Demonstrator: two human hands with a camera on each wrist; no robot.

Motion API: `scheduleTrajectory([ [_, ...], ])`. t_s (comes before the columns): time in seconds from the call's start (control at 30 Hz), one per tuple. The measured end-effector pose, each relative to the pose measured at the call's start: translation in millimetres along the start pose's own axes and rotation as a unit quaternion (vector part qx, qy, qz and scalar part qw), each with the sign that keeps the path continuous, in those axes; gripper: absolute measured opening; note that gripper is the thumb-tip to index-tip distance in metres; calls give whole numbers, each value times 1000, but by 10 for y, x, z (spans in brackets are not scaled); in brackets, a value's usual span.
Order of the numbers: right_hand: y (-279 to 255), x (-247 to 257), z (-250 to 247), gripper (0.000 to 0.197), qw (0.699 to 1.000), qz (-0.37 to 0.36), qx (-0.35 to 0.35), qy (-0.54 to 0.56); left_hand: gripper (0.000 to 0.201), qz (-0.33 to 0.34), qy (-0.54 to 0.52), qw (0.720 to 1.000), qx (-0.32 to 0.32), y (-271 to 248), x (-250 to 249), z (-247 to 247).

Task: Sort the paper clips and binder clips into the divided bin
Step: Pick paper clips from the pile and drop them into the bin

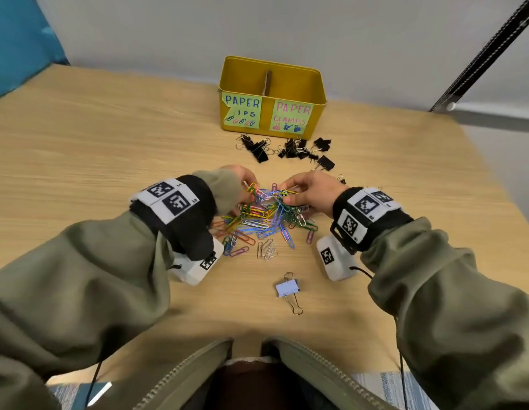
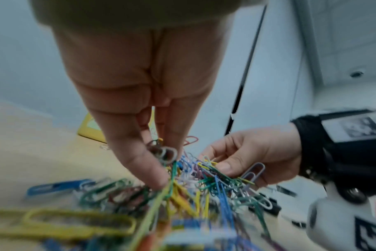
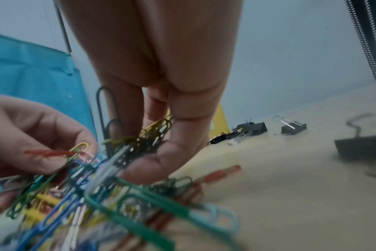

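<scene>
- I see thin, looped wire paper clips [image 1: 266, 220] in glossy colours, tangled on the wood-grain counter [image 1: 109, 149].
- My left hand [image 1: 242, 180] and right hand [image 1: 310, 192] both pinch clips, fingers [image 2: 140, 163] curled downward.

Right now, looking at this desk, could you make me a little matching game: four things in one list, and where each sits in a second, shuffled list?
Things
1. yellow bin
2. black binder clips
3. white binder clip
4. coloured paper clips

Places
A. alone on the table, nearest the person
B. at the far edge of the table, by the wall
C. in a tangled heap between the left hand and right hand, both pinching into it
D. scattered just in front of the bin's labels

Pairs: 1-B, 2-D, 3-A, 4-C
</scene>
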State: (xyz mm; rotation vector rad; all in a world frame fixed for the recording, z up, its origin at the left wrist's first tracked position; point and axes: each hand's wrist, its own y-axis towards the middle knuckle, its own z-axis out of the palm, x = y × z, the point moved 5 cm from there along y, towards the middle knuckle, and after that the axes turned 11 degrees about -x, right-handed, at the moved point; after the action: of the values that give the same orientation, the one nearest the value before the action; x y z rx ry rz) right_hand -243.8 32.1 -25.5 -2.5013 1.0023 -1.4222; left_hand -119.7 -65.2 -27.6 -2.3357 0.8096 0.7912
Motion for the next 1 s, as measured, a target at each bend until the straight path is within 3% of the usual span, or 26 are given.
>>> scheduleTrajectory([
  [0.17, -6, 333, -315, 17, 995, -20, -26, 92, 19, -13, -167, 986, -3, 71, -186, -346],
  [0.23, 11, 551, -482, 19, 991, -40, -43, 122, 15, 5, -218, 976, -14, 88, -357, -569],
  [0.33, 68, 913, -689, 19, 983, -78, -60, 152, 31, 52, -252, 965, -48, 132, -591, -922],
  [0.5, 285, 1514, -920, 20, 950, -123, -85, 276, 32, 85, -293, 941, -145, 332, -888, -1534],
  [0.67, 782, 1906, -907, 21, 920, -138, -140, 338, 34, 70, -309, 918, -238, 765, -977, -1861],
  [0.8, 1249, 1847, -663, 20, 930, -111, -196, 290, 36, 15, -309, 907, -285, 1177, -687, -1728],
  [0.83, 1328, 1795, -573, 12, 942, -104, -195, 253, 33, -6, -306, 912, -272, 1256, -600, -1634],
  [0.9, 1402, 1702, -428, 25, 973, -88, -186, 108, 15, -28, -237, 945, -221, 1295, -499, -1455],
  [0.97, 1394, 1638, -428, 32, 975, -91, -203, -25, 36, -11, -93, 972, -214, 1334, -423, -1419],
  [1.0, 1351, 1630, -477, 32, 968, -103, -223, -45, 44, 9, -67, 970, -235, 1321, -414, -1450],
])
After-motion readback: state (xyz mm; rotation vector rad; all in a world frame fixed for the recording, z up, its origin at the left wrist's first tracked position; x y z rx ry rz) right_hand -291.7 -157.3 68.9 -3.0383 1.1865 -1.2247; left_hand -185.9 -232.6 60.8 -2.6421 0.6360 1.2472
